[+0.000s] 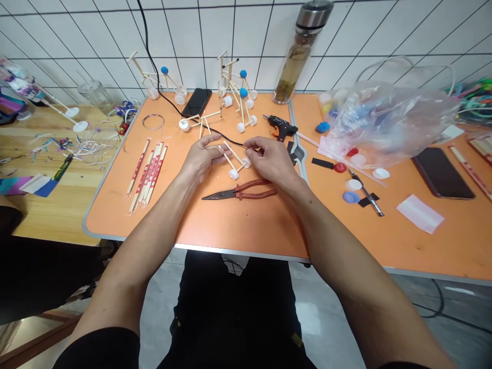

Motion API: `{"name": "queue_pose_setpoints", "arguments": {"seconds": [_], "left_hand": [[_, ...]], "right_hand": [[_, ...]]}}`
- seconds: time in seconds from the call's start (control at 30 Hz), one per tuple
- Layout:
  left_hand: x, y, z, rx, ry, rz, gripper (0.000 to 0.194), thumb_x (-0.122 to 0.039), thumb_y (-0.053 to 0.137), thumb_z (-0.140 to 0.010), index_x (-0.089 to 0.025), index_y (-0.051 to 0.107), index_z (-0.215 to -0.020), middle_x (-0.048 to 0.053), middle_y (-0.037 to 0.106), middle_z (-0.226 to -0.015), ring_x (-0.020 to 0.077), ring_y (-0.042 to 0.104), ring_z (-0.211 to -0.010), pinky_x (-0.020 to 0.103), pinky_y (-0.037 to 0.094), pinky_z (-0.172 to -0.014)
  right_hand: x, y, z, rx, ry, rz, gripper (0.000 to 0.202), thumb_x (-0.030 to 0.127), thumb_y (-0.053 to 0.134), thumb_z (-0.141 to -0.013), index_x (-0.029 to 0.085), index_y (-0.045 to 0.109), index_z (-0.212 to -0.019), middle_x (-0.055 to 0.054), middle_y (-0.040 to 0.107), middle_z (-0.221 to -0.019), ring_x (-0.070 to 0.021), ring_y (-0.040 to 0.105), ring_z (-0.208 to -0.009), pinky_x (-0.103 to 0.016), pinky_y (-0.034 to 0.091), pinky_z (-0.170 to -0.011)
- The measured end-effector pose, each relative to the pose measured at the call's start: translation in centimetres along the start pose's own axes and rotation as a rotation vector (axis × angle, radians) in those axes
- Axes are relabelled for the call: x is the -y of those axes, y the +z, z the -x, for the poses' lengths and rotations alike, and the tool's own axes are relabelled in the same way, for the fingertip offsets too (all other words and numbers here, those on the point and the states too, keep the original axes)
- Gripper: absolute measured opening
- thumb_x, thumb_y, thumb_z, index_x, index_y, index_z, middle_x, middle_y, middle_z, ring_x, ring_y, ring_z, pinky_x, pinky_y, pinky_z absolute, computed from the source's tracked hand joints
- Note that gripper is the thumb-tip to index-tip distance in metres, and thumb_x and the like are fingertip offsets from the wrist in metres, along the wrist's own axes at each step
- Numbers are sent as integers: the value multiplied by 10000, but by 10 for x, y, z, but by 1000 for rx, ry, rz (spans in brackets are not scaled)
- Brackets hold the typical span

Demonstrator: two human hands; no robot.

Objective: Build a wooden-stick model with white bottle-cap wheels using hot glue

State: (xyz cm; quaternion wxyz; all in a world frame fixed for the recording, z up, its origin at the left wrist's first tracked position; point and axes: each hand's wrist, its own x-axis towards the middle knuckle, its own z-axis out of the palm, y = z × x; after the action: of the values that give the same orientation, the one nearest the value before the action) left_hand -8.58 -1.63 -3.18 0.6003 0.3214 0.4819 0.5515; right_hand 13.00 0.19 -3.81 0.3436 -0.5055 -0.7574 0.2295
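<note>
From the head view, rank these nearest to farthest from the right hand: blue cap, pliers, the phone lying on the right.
From the right hand:
1. Pliers, just on its near side, toward the person.
2. Blue cap, to its right.
3. Phone, farther right.

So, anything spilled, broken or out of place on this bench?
No spill or damage that I can see. A bit untidy: a black cable crosses the orange table and disappears behind the right hand, near the small stick frame. Cords lie tangled on the left-hand wooden table.
</note>
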Motion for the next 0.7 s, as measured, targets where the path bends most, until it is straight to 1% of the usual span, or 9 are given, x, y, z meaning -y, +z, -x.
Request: {"name": "queue_pose_setpoints", "arguments": {"seconds": [0.17,0.3,0.37,0.6,0.7], "left_hand": [[4,1,-1,-29,-49,36,400,9,736,-861,-172,635,-1204,64,838,-941,191,856,-869,444,675,-1112],[6,2,-1,-21,-55,24,368,-15,739,-887,-178,648,-1204,73,843,-973,193,859,-920,439,666,-1132],[6,3,0,-13,-52,13,363,-23,733,-901,-177,651,-1220,78,845,-995,201,864,-963,443,657,-1146],[9,8,4,-2,-14,-46,342,-28,703,-925,-172,645,-1230,86,845,-1010,223,867,-1044,420,659,-1119],[10,10,5,-1,-3,-54,348,-39,713,-923,-184,648,-1233,73,844,-992,217,865,-1037,409,662,-1099]], "right_hand": [[5,-13,4,56,-1,48,306,255,673,-951,187,869,-1176,-109,871,-1167,-306,783,-1080,-429,563,-971],[12,-22,9,142,24,46,316,255,724,-940,163,862,-1209,-112,871,-1136,-293,785,-1034,-408,561,-947],[13,-24,11,165,36,48,314,248,736,-935,156,862,-1208,-112,871,-1123,-286,782,-1012,-401,557,-941],[11,-23,9,163,58,47,290,254,730,-937,166,871,-1175,-85,856,-1015,-257,756,-935,-373,545,-893],[10,-22,8,163,51,49,287,262,723,-944,168,872,-1172,-81,852,-995,-255,752,-933,-370,533,-887]]}}
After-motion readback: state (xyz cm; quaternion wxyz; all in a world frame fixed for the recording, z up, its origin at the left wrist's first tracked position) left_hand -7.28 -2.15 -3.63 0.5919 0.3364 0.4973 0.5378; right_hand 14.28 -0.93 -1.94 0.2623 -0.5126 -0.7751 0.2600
